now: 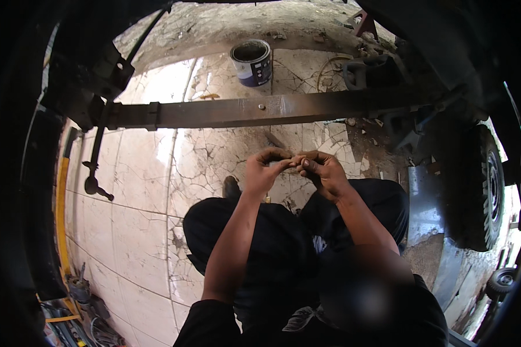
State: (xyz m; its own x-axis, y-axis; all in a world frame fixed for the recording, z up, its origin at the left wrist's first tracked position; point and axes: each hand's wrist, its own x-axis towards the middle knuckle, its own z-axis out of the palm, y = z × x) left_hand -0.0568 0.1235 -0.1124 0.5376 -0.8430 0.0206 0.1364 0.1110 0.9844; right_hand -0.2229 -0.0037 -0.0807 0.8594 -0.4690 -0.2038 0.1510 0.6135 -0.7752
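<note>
Over my bent knees, my left hand (267, 168) and my right hand (323, 172) meet at the fingertips. Both are closed in a pinch, with thumbs against fingers. Whatever they hold between them is too small and too covered by the fingers to name. Just beyond the hands, a dark metal beam (220, 113) crosses the view from left to right, apart from them. Under and ahead of my left hand, a short dark piece (274, 140) lies on the cracked tiles (205, 150).
A paint can (250, 63) stands beyond the beam. At left hang a rod with a ball joint (98, 179) and a yellow bar (62, 214). A wheel (492, 185) stands at right. Tools (69, 329) lie at lower left, a metal sheet (425, 202) at right.
</note>
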